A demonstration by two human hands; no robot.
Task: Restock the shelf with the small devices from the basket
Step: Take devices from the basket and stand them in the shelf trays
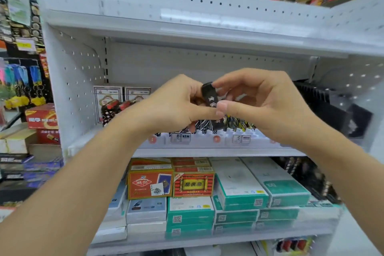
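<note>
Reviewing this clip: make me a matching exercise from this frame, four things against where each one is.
Things:
1. small black device
2. red and orange card boxes
3. teal and white boxes
4. keychains with blue tassels

Places:
A. stacked on the right part of the lower shelf
B. hanging at the far left, outside the shelf unit
C. pinched between the left hand and right hand in front of the middle shelf
D. on the lower shelf, on top of pale boxes, left of the teal ones

Pairs: 1-C, 2-D, 3-A, 4-B
</note>
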